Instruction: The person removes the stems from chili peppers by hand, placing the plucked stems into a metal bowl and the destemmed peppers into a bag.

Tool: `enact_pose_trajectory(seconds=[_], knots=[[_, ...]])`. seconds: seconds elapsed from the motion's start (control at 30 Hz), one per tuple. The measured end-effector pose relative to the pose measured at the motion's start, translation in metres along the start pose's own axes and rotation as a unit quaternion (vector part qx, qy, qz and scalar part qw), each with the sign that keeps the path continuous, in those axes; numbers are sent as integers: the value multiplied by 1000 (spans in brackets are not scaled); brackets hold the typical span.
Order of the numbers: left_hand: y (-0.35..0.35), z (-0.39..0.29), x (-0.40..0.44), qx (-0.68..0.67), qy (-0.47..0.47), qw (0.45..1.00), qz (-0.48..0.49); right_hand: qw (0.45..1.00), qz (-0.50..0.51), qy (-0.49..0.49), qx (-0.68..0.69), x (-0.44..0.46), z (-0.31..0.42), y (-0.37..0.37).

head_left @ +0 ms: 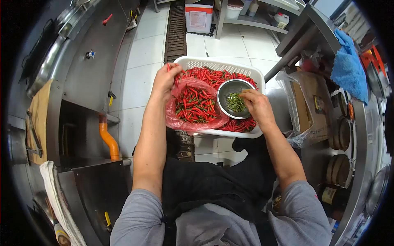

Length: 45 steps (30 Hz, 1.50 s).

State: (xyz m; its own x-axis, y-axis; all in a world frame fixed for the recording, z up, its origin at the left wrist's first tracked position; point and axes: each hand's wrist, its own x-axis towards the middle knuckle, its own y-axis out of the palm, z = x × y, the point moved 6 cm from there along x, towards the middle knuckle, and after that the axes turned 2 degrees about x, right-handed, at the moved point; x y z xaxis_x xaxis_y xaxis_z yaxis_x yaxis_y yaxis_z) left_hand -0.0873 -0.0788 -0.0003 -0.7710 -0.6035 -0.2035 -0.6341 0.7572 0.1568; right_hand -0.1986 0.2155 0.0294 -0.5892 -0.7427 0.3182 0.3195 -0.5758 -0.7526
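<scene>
A white perforated basket (261, 76) holds many red chillies (209, 75). Inside it, toward the left, an open red plastic bag (174, 119) is full of red chillies with green stems. A metal bowl (223, 91) stands on the chillies to the right of the bag, with small green stems (235, 102) in it. My left hand (166, 78) is closed on a red chilli above the basket's left edge, beside the bag. Over the bowl's right side is my right hand (256, 102), its fingertips pinched together near the stems; what they hold is too small to make out.
Steel equipment (96, 53) with an orange pipe (109, 141) stands on the left. At right are a plastic-wrapped cardboard box (301, 102), a blue cloth (349, 67) and a steel shelf. A floor drain (175, 33) runs beneath the basket; a white bucket (198, 18) stands beyond.
</scene>
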Motion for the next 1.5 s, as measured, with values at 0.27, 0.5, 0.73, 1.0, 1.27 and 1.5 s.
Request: enact_pose_trajectory(seconds=[0.27,0.5,0.73,1.0,1.27,1.5], knots=[[33,7,103,562,146,810,85,978,-153,54,129,-28,-16,-26],[28,-26,63,620,199,759,31,958,-134,107,231,-29,-37,-22],[3,-8,-11,477,133,869,20,959,-62,109,253,-30,-25,-15],[26,23,-16,720,16,692,43,950,-78,109,283,-45,-30,-7],[51,33,-1,717,-23,697,-22,950,-104,113,273,-52,-34,-19],[40,53,8,725,-3,686,62,950,-82,114,280,-46,-34,-15]])
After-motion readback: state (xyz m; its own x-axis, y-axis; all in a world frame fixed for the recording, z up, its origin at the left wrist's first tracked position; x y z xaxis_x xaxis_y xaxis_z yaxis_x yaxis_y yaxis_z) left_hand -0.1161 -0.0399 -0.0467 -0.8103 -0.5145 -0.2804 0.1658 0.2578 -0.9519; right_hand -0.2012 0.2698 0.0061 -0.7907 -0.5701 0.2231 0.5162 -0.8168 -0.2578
